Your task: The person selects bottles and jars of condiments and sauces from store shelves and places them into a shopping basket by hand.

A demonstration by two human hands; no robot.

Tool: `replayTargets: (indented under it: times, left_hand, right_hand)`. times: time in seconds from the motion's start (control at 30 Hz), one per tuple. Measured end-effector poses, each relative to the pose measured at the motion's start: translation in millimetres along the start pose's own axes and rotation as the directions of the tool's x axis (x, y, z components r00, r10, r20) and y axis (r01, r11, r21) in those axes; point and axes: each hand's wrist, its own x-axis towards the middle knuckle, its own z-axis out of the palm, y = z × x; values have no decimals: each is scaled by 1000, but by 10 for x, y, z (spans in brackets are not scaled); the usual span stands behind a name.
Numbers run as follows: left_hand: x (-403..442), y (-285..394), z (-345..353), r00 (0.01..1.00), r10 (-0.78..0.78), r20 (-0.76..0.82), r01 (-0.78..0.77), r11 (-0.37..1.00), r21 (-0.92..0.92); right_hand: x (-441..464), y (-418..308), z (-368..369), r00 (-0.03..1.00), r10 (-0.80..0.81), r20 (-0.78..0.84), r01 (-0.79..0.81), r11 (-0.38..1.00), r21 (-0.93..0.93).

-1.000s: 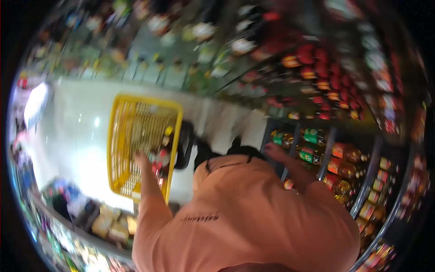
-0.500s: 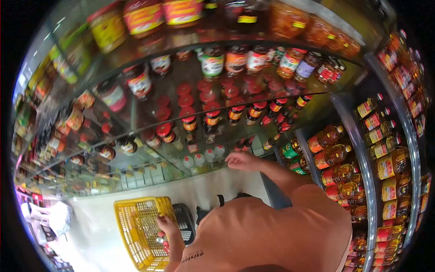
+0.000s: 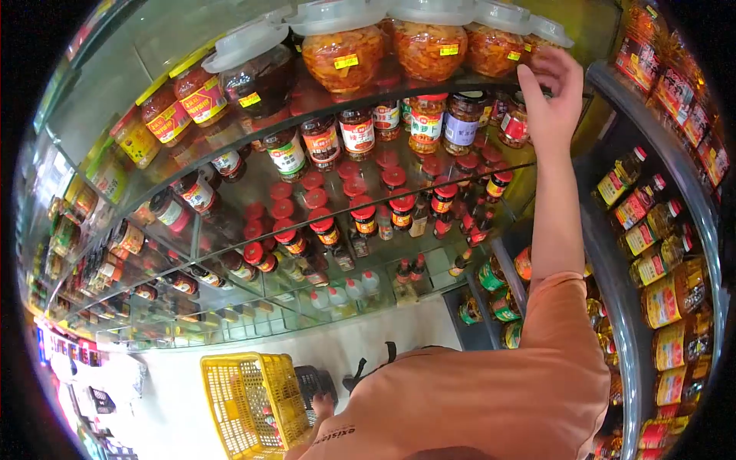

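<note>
My right hand [image 3: 553,92] is raised at the right end of the glass shelves, its thumb and bent fingers apart, with nothing visible between them. Just above it are large round jars of orange pickles [image 3: 432,50] with pale lids. A small jar with a red label [image 3: 515,126] stands to its left on the shelf below. Low in the view, my left hand [image 3: 323,405] is beside the yellow basket [image 3: 255,399], over the edge of a black object [image 3: 313,382]. Its fingers are small and partly hidden, so their grip is unclear. Some red-topped items lie inside the basket.
Rows of red-lidded jars [image 3: 362,215] fill the middle glass shelves. Curved racks of oil bottles [image 3: 663,295] stand close on the right. Pale floor [image 3: 172,399] shows below the shelves, left of the basket.
My right hand has risen from the lower shelves to the upper jars, its arm now stretched out. My left hand has moved from over the basket to its right side. The view has shifted.
</note>
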Motion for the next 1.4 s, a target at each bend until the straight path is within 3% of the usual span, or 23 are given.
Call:
replayTargets:
  times: [0.07,0.2,0.27,0.3,0.4,0.43,0.5,0.6,0.63,0.67,0.7,0.73,0.77,0.8,0.83,0.87,0.93,1.03,1.07,1.13,1.2,1.33,1.4]
  left_hand:
    - [-201,144,19,970,-189,154,193,981,-14]
    - [-182,-576,363,949,-182,258,201,978,-49]
    - [-345,-535,565,984,112,139,-138,972,189]
    - [-420,-625,484,985,110,129,-132,974,182]
    - [-630,-424,644,898,-361,250,360,931,50]
    - [-696,-370,660,898,-363,248,365,930,37]
    - [-750,-344,686,983,-128,132,102,977,190]
    - [-832,-24,586,991,-69,118,67,998,18]
    - [-610,-248,802,996,-66,67,76,985,-156]
    - [-559,-110,812,998,51,22,-49,995,-89]
    - [-494,73,746,987,163,-12,-163,987,-10]
    - [-624,539,522,989,149,-21,-150,989,-20]
    - [-924,1399,328,997,69,18,-63,972,-227]
    - [-834,1535,361,972,226,-63,-234,929,-287]
    - [-519,1416,551,963,262,-60,-266,894,-361]
    - [-808,2158,224,977,213,33,-172,862,-477]
    - [-774,2660,127,925,377,46,-274,746,-607]
    - [-1101,3555,-328,789,612,55,-458,646,-611]
    - [-1060,3581,-320,737,674,54,-445,544,-711]
    - [-1281,4026,-681,608,789,87,-370,379,-848]
    - [-1363,4245,-851,576,814,76,-211,238,-948]
    - [-1255,4167,-1128,692,709,137,-105,287,-952]
    - [-1156,4042,-1252,707,702,90,-166,288,-943]
  right_hand:
    - [113,2,16,998,43,40,-43,999,1]
    - [201,-3,127,989,39,139,-48,997,59]
    - [180,-50,165,984,13,176,25,977,-213]
    - [166,-114,189,984,45,171,-4,972,-237]
    - [157,-136,251,988,90,128,-56,967,-247]
    - [144,-85,265,988,82,132,-49,971,-235]
    - [85,88,298,998,-48,-36,44,994,-99]
    - [-135,28,274,986,-20,-163,48,985,168]
    - [-203,4,225,975,-116,-187,153,968,198]
    - [-283,-49,176,954,-208,-214,256,940,227]
    - [-412,-171,119,959,-186,-211,236,941,243]
    - [-535,-250,57,958,-220,-184,258,942,215]
    - [-658,-363,32,970,-202,-134,234,922,307]
    - [-801,-496,14,980,-185,-80,201,896,395]
    - [-990,-603,-10,991,-128,26,103,889,446]
    - [-1194,-700,-9,988,-74,134,0,875,483]
    - [-1596,-902,79,951,-26,310,-176,777,605]
    - [-2105,-1261,181,771,50,635,-450,749,486]
    - [-2237,-1393,242,687,86,721,-545,718,434]
    - [-2527,-1585,372,609,49,791,-528,770,358]
    - [-2714,-1807,509,541,14,841,-526,786,325]
    - [-2943,-2236,767,599,-90,795,-389,836,388]
    - [-3057,-2380,874,547,-91,832,-416,833,365]
